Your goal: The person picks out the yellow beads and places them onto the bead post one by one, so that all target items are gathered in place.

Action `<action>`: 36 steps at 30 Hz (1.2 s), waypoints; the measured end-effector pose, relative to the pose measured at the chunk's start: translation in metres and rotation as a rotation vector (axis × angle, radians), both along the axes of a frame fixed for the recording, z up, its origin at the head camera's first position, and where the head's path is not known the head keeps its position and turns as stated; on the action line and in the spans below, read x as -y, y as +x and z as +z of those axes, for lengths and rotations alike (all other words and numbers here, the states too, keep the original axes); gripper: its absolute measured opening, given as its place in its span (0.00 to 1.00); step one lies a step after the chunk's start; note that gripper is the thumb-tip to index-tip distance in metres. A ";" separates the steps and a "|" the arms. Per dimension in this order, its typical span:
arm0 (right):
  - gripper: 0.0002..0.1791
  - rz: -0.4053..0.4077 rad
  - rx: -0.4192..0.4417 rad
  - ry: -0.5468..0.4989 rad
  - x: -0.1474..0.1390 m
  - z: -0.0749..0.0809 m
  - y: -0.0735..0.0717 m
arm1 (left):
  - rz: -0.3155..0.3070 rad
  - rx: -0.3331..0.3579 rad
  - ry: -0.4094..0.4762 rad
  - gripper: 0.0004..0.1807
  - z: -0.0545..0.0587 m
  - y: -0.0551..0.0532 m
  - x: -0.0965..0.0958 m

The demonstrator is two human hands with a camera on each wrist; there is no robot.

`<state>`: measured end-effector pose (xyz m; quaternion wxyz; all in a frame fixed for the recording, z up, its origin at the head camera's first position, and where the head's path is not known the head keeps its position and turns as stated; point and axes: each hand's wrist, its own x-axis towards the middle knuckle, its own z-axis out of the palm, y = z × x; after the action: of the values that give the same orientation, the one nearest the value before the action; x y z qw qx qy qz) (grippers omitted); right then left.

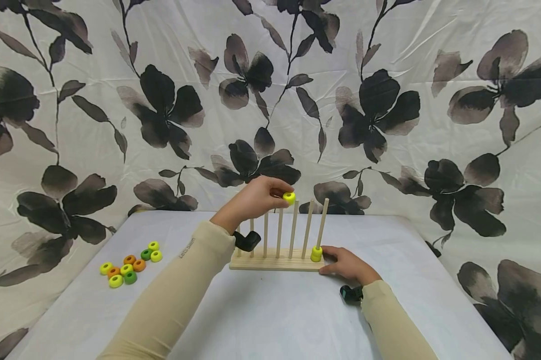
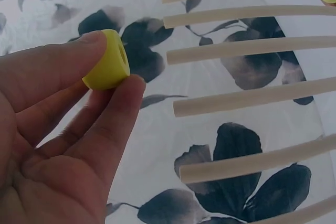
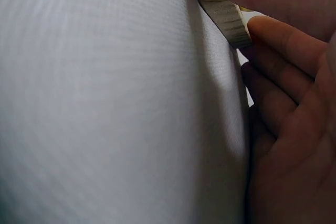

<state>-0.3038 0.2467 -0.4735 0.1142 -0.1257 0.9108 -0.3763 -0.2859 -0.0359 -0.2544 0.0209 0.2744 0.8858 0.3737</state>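
Observation:
A yellow bead [image 1: 289, 198] is pinched between the thumb and fingertips of my left hand [image 1: 257, 198], up at the height of the peg tops. The left wrist view shows the bead's hole [image 2: 123, 56] facing the pegs, with the bead apart from them. Below stands a wooden peg rack [image 1: 270, 265] with several upright pegs in a row. Yellow beads [image 1: 316, 254] are stacked at the foot of the rightmost peg. My right hand [image 1: 346, 265] grips the rack's right end, thumb at the front and fingers behind; the end of the base [image 3: 228, 22] shows between them in the right wrist view.
Loose yellow, green and orange beads [image 1: 127, 268] lie in a group on the left of the white-covered table [image 1: 270, 315]. A floral cloth [image 1: 270, 115] hangs behind the table's far edge. Wrist cameras [image 1: 247, 241] are strapped to both wrists.

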 end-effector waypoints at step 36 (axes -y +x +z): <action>0.44 0.002 0.015 0.008 -0.001 0.002 0.001 | 0.002 -0.036 0.019 0.19 -0.007 -0.018 -0.058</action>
<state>-0.3031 0.2477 -0.4719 0.1217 -0.1232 0.9113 -0.3735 -0.3037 0.0221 -0.2612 0.0019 0.2806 0.8827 0.3769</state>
